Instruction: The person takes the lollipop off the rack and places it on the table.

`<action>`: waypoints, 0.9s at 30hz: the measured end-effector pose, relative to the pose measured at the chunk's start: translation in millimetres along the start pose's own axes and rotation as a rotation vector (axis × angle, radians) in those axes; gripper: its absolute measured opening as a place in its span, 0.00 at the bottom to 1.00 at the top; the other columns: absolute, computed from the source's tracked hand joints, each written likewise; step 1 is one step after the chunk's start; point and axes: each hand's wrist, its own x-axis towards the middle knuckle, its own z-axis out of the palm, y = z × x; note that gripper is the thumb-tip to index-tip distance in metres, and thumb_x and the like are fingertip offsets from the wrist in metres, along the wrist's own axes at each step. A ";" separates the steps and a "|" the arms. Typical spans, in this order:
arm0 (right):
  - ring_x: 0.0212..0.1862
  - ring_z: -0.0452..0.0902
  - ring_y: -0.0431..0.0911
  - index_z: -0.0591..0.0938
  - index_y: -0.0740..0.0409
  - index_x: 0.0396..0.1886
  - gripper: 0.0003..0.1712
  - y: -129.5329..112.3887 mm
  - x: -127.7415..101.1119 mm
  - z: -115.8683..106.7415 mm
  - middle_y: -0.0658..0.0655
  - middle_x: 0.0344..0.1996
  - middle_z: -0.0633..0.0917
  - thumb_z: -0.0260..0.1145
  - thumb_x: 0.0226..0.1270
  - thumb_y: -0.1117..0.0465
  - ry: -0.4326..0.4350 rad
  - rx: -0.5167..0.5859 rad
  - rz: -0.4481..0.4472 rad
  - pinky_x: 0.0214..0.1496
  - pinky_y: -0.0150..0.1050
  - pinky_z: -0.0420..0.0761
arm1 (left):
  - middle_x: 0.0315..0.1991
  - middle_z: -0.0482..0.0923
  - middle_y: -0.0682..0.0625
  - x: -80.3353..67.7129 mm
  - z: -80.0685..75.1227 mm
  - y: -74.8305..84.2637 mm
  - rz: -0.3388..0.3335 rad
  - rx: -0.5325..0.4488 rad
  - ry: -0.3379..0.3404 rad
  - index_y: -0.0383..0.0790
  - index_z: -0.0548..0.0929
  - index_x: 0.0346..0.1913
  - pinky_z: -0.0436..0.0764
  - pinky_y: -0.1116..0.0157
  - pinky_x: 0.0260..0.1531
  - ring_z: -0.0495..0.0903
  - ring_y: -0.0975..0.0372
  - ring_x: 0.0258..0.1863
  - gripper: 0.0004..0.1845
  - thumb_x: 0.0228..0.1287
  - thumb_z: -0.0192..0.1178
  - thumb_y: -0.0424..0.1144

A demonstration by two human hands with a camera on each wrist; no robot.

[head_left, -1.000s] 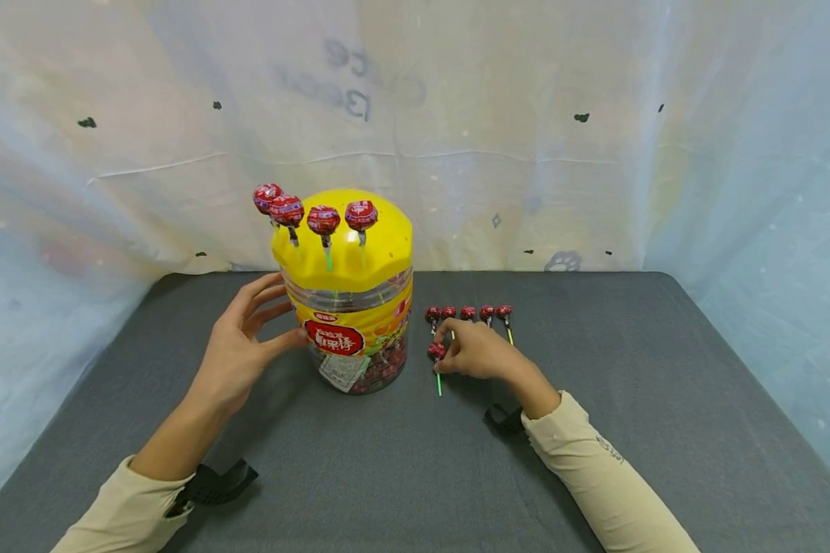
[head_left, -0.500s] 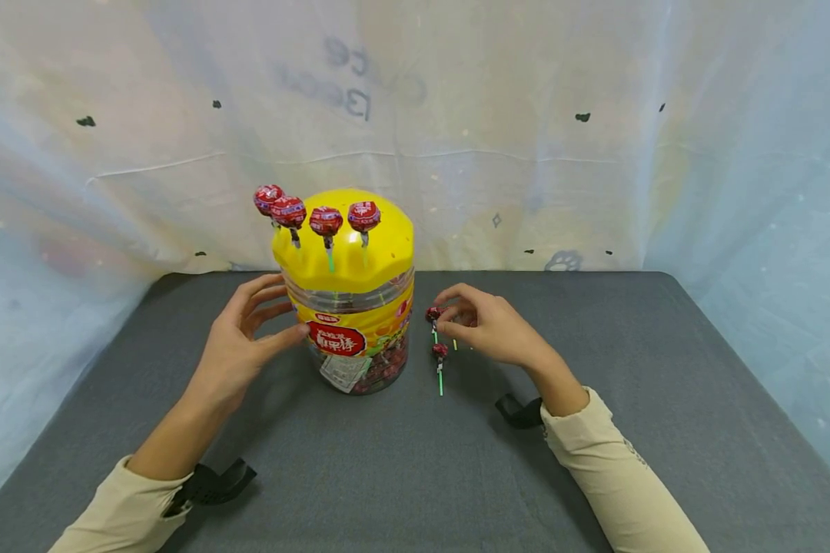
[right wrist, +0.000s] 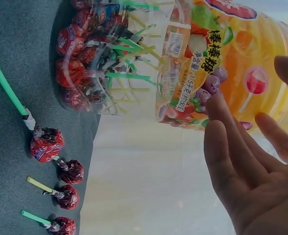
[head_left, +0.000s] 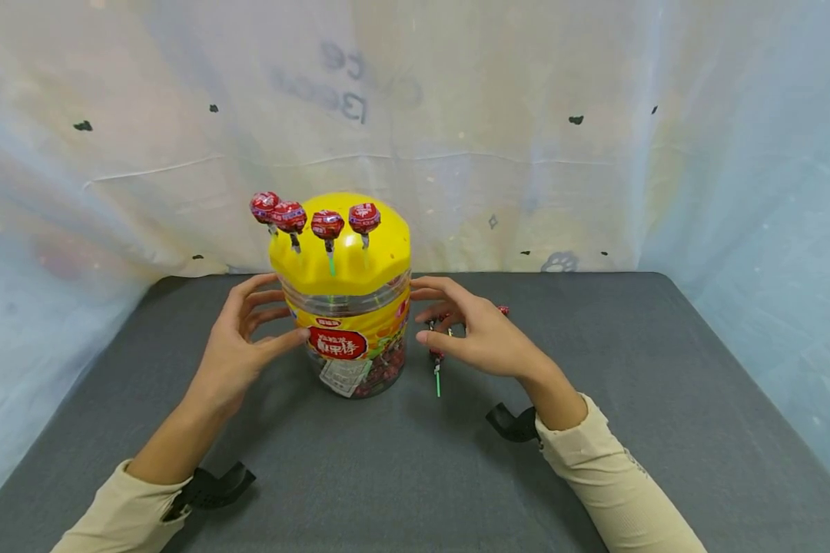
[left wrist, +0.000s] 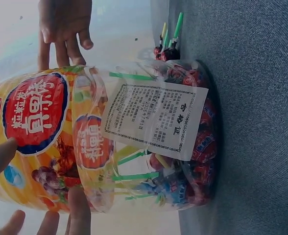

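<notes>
A clear plastic candy jar full of wrapped lollipops stands upright on the grey table. Four-sided views aside, its yellow lid carries several red lollipops with their sticks set into it. My left hand holds the jar's left side, thumb on the front label. My right hand reaches to the jar's right side with relaxed, spread fingers and nothing in it; the fingertips are right at the label in the right wrist view. Beneath it lies a green-stick lollipop, partly hidden in the head view.
Behind that lollipop, a row of loose lollipops lies on the table, mostly covered by my right hand in the head view. A pale sheet hangs along the table's back edge.
My right hand has released the green-stick lollipop on the table, lifted, and moved left to the jar's side. My left hand has stayed at the jar.
</notes>
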 end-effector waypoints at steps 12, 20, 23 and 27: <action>0.49 0.83 0.41 0.62 0.33 0.75 0.37 2.8 0.5 13.3 0.47 0.70 0.72 0.66 0.71 0.56 0.066 0.078 0.045 0.56 0.46 0.81 | 0.57 0.63 0.54 14.5 -12.8 -7.8 0.049 -0.123 -0.138 0.56 0.56 0.76 0.81 0.74 0.44 0.69 0.56 0.54 0.44 0.64 0.67 0.31; 0.49 0.84 0.41 0.61 0.28 0.75 0.39 7.1 3.9 14.6 0.45 0.72 0.70 0.66 0.70 0.57 0.061 0.097 0.036 0.56 0.46 0.81 | 0.56 0.64 0.56 17.7 -13.5 -7.2 -0.012 -0.087 -0.131 0.57 0.58 0.77 0.80 0.73 0.46 0.69 0.59 0.55 0.41 0.66 0.66 0.37; 0.49 0.85 0.41 0.59 0.28 0.76 0.41 9.8 4.2 17.6 0.44 0.73 0.68 0.66 0.70 0.57 0.061 0.094 0.036 0.53 0.48 0.82 | 0.58 0.64 0.56 17.8 -11.3 -8.9 0.008 -0.050 -0.107 0.54 0.58 0.75 0.81 0.74 0.46 0.68 0.59 0.57 0.40 0.65 0.67 0.36; 0.49 0.85 0.41 0.56 0.29 0.77 0.43 14.6 6.5 23.4 0.45 0.75 0.64 0.66 0.70 0.57 0.057 0.088 0.036 0.49 0.47 0.84 | 0.68 0.61 0.50 18.1 -8.0 -11.3 0.029 -0.043 -0.080 0.51 0.59 0.73 0.80 0.78 0.47 0.64 0.56 0.67 0.39 0.64 0.68 0.37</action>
